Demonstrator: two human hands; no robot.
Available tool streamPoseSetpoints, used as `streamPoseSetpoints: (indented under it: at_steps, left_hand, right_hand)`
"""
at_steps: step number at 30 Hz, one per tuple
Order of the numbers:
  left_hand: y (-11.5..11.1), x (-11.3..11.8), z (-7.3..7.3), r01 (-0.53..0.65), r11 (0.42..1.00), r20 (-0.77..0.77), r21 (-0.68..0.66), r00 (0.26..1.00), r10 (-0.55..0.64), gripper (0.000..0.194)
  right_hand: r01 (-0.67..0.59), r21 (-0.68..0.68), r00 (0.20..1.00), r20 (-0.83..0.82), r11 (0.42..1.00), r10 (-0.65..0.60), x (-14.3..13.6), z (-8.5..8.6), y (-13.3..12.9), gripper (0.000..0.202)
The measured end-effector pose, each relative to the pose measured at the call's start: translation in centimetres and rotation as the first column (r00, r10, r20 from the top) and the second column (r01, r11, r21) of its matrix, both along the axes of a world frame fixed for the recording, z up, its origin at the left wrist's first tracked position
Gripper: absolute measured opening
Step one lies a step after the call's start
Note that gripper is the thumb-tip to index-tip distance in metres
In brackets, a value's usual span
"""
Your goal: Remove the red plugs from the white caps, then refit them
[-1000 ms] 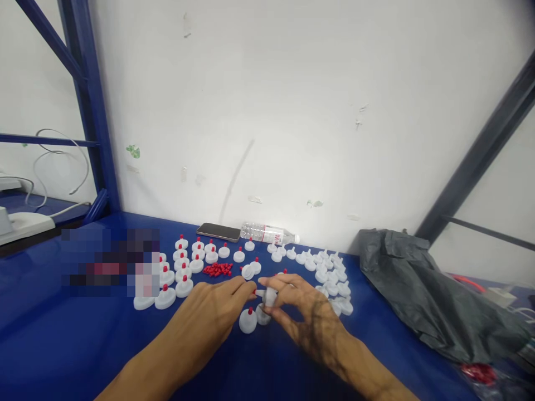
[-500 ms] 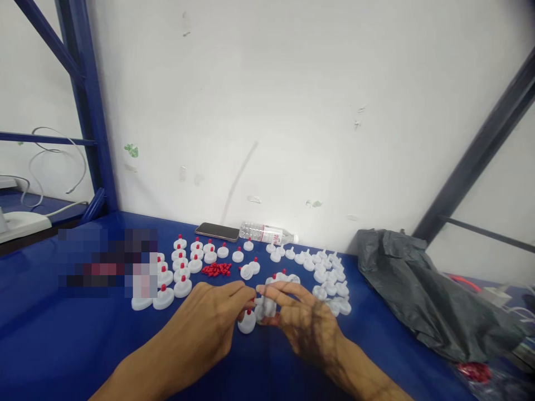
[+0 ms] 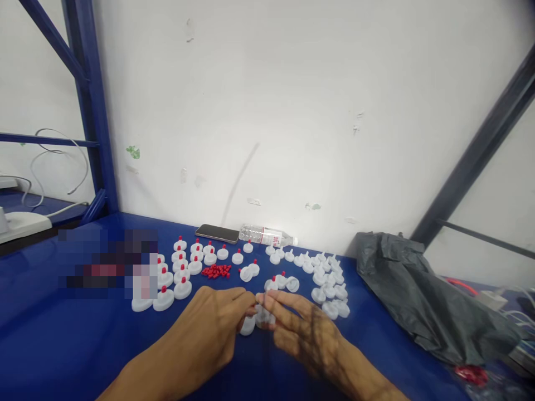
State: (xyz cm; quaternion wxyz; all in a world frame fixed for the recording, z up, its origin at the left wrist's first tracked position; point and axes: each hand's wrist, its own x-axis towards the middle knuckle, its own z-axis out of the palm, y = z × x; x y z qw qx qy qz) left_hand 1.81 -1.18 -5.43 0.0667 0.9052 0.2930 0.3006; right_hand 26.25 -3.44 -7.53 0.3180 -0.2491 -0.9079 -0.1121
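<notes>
My right hand (image 3: 307, 326) grips a translucent white nozzle cap (image 3: 264, 318) turned on its side, its disc between thumb and fingers. Meeting it from the left, my left hand (image 3: 223, 320) is pinched at the nozzle end; its fingertips cover the small red tip it was holding a moment ago. Just below those fingers another white cap (image 3: 247, 327) sits on the blue table (image 3: 259, 373). Beyond my hands are a red-tipped cap (image 3: 271, 284) and an overturned cap (image 3: 293, 284). Loose red tips (image 3: 216, 271) lie in a small heap.
Rows of red-tipped caps (image 3: 183, 288) stand at left, beside a blurred patch. Caps without red tips (image 3: 330, 289) cluster at right. A phone (image 3: 217, 233) and a water bottle (image 3: 267, 235) lie by the wall. A dark plastic bag (image 3: 422, 295) covers the right side.
My hands stay together at nearly the same spot. The red tip seen between my left fingertips is now hidden, and my right fingers have lowered slightly over the cap.
</notes>
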Motion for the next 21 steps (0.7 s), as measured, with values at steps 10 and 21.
streamPoseSetpoints:
  at_steps: [10, 21]
  left_hand:
    - [-0.2, 0.2, 0.5, -0.131, 0.98, -0.027, 0.151, 0.99, 0.137, 0.032]
    - [0.0, -0.6, -2.0, -0.132, 0.976, -0.028, 0.176, 0.99, 0.139, 0.033]
  right_hand:
    - [-0.001, -0.152, 0.918, -0.392, 0.988, -0.059, -1.9, 1.0, -0.1, 0.009]
    - [-0.099, -0.349, 0.85, -0.517, 0.932, -0.103, -2.9, 0.8, -0.3, 0.012]
